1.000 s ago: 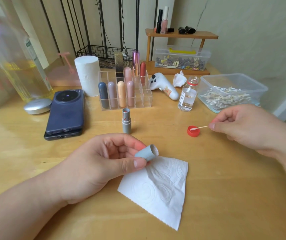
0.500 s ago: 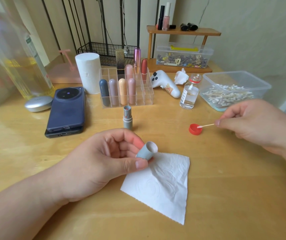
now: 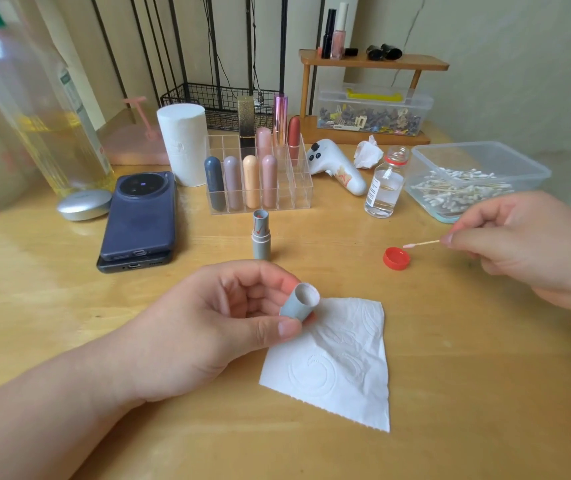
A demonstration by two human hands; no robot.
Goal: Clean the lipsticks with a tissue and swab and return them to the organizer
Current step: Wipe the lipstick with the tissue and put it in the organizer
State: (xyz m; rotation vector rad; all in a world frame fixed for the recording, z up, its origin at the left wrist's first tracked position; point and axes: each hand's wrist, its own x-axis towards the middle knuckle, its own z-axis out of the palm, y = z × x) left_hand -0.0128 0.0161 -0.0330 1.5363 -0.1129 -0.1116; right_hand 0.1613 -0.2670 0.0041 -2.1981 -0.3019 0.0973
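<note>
Pinched in the left hand (image 3: 207, 327), a grey lipstick cap (image 3: 299, 303) faces the swab (image 3: 420, 243) the right hand (image 3: 519, 244) pinches; its open lipstick (image 3: 260, 237) stands beyond, easily toppled by a reaching hand.

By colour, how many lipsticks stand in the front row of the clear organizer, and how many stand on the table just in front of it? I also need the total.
Dark blue-grey lipstick: 1
Mauve lipstick: 1
Peach lipstick: 1
Pink lipstick: 1
Grey uncapped lipstick, on the table: 1
Total: 5
</note>
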